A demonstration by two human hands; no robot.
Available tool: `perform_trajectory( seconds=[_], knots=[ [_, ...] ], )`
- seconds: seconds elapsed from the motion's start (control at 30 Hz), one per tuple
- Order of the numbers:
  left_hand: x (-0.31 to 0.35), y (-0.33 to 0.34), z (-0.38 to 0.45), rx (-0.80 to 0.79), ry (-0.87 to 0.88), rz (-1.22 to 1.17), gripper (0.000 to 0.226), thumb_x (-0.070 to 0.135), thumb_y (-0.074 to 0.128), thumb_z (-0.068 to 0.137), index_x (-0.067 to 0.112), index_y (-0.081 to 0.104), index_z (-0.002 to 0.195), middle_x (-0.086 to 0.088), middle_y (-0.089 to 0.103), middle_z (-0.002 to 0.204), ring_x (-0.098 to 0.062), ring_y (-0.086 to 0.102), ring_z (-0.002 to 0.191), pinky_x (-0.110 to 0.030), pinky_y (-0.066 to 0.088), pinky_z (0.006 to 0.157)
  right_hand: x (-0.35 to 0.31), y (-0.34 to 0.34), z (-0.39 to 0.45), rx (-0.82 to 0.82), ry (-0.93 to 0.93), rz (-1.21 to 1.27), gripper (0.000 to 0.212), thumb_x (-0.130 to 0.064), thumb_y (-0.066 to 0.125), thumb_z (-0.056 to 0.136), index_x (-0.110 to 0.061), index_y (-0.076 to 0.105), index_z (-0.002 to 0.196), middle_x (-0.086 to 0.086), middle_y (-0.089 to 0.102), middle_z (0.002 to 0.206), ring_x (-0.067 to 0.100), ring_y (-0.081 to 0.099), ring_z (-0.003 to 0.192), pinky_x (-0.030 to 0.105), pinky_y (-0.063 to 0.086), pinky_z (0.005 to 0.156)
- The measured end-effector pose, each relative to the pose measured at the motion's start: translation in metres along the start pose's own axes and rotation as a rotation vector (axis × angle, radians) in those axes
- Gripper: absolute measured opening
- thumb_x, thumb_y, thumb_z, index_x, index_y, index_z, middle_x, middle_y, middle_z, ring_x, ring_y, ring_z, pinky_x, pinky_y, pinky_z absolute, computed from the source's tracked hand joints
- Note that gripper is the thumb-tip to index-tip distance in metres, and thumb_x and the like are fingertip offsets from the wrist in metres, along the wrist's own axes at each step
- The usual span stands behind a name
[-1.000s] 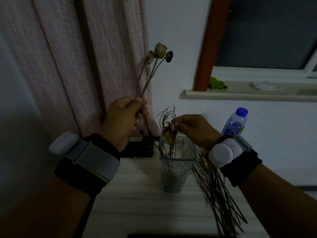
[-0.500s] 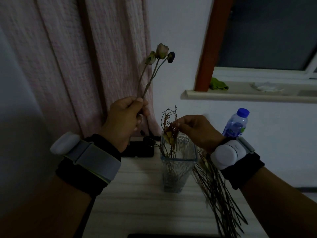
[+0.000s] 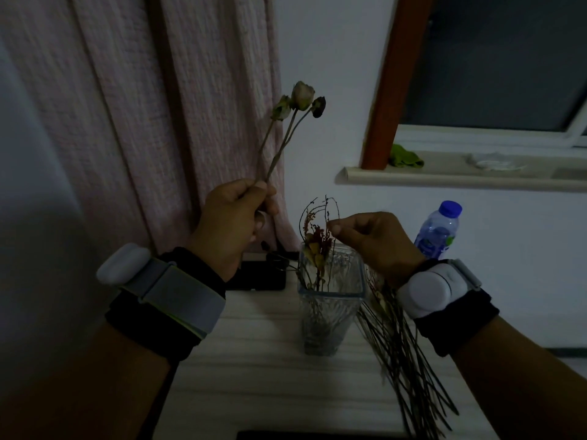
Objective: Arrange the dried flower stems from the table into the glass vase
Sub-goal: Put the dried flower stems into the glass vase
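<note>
L hand grips rose stems above vase rim

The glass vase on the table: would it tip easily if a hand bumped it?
Probably somewhat. The glass vase is tall and narrows towards its base, so a knock near the rim could rock it. It holds only a few thin dried stems, which likely add little weight. The right hand is close above its rim.

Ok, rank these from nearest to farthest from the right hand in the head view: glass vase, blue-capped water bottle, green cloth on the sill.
1. Square glass vase, just below the right hand, slightly to its left.
2. Blue-capped clear plastic water bottle, on its right.
3. Crumpled green cloth, up on the sill.
</note>
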State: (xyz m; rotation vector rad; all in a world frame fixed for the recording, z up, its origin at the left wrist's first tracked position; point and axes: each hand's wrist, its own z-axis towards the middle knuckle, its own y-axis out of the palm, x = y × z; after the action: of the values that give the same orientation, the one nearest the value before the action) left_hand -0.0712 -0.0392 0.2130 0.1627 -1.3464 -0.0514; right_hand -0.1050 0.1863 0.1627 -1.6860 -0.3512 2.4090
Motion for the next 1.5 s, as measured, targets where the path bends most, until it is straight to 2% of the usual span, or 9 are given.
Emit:
perform_trajectory(
  seconds=[0.13,0.53,0.73,0.83,1.07,1.2,1.27,1.4,1.5],
  knots=[
    [0.000,0.000,-0.001,-0.004,-0.002,-0.007,0.023,0.018,0.046,0.101,0.012,0.063,0.086,0.002,0.060,0.062,-0.008,0.037,0.044,-0.018,0.024,0.041,-0.002,-0.001,0.000,0.018,0.002,0.017,0.005,-0.009,0.073,0.084,-0.013,0.076,0.084,-0.007,0.074,0.088,0.002,0.071,0.089,0.019,0.056,0.082],
    [-0.001,0.000,-0.002,-0.002,0.007,0.006,0.023,0.019,0.048,0.100,0.013,0.064,0.085,0.003,0.060,0.061,-0.010,0.037,0.047,-0.021,0.024,0.044,-0.002,0.004,0.005,0.013,0.005,0.024,0.013,-0.009,0.077,0.079,-0.018,0.075,0.071,-0.009,0.074,0.082,0.006,0.072,0.084,0.018,0.056,0.076],
    [-0.001,0.001,-0.003,0.001,0.002,0.016,0.023,0.019,0.048,0.100,0.014,0.065,0.085,0.004,0.062,0.060,-0.010,0.037,0.046,-0.018,0.026,0.041,0.005,0.008,0.004,0.015,0.047,-0.020,0.002,-0.011,0.075,0.082,-0.010,0.077,0.082,0.006,0.077,0.085,0.020,0.073,0.087,0.037,0.058,0.086],
    [-0.001,0.000,-0.003,0.001,0.008,0.014,0.023,0.020,0.048,0.100,0.013,0.065,0.085,0.005,0.062,0.060,-0.009,0.037,0.045,-0.018,0.026,0.041,0.005,0.008,0.003,0.011,0.047,-0.040,0.010,-0.013,0.075,0.083,-0.004,0.078,0.088,0.010,0.077,0.087,0.023,0.073,0.088,0.039,0.059,0.087],
    [-0.001,-0.001,-0.006,0.000,-0.001,0.001,0.024,0.018,0.047,0.100,0.014,0.065,0.086,0.005,0.062,0.060,-0.008,0.038,0.046,-0.017,0.026,0.040,0.003,0.006,0.001,0.018,0.032,-0.045,0.010,-0.014,0.074,0.084,-0.007,0.078,0.089,0.008,0.077,0.088,0.022,0.073,0.089,0.031,0.059,0.084],
    [-0.002,0.000,-0.006,0.002,0.000,0.005,0.023,0.018,0.048,0.100,0.014,0.065,0.085,0.004,0.062,0.061,-0.010,0.037,0.047,-0.016,0.027,0.040,0.002,0.005,0.001,0.032,0.018,-0.084,0.004,-0.019,0.073,0.086,-0.020,0.076,0.085,-0.007,0.075,0.081,0.006,0.071,0.081,0.015,0.055,0.076],
    [-0.002,0.000,-0.006,0.003,0.002,0.007,0.024,0.019,0.048,0.100,0.015,0.065,0.084,0.003,0.062,0.062,-0.010,0.038,0.047,-0.017,0.028,0.040,0.002,0.004,0.001,0.044,0.030,-0.106,0.005,-0.022,0.072,0.087,-0.020,0.076,0.086,-0.011,0.074,0.079,0.002,0.070,0.078,0.013,0.054,0.073],
    [0.000,0.001,-0.007,0.005,0.008,0.016,0.024,0.019,0.048,0.100,0.015,0.066,0.084,0.004,0.062,0.062,-0.010,0.039,0.048,-0.017,0.028,0.040,-0.005,0.002,-0.002,0.085,0.014,-0.130,0.010,-0.023,0.068,0.090,-0.017,0.076,0.087,-0.008,0.073,0.078,0.003,0.067,0.073,0.012,0.051,0.066],
    [0.003,0.002,-0.006,0.016,0.009,0.029,0.023,0.020,0.049,0.099,0.016,0.066,0.083,0.005,0.062,0.062,-0.011,0.038,0.049,-0.016,0.028,0.041,-0.022,-0.002,0.000,0.211,-0.019,-0.112,0.021,-0.024,0.065,0.092,-0.007,0.076,0.086,0.011,0.074,0.083,0.014,0.065,0.071,0.020,0.055,0.061]
  ],
)
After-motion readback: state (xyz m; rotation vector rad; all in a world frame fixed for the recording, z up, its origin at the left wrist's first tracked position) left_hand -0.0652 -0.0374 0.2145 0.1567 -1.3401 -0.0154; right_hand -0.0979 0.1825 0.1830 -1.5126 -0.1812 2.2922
